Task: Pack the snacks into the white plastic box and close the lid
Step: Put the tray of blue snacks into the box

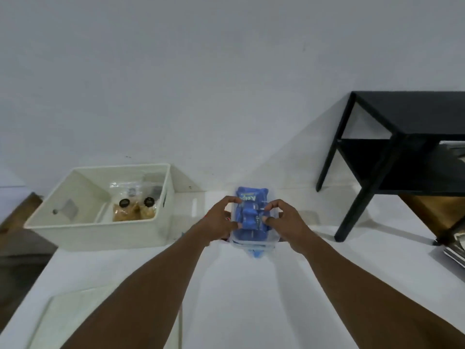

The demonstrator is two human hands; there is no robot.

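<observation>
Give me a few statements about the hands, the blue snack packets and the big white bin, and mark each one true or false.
1. Both hands, left hand and right hand, are on the blue snack packets. True.
2. The blue snack packets sit in the large white bin. False: they are in a small clear container to the right of the bin.
3. The large white bin holds bags of brown snacks with round black labels. True.
4. The black side table stands left of the bin. False: it stands at the right of the view.
5. A lid covers the large white bin. False: its top is open.
</observation>
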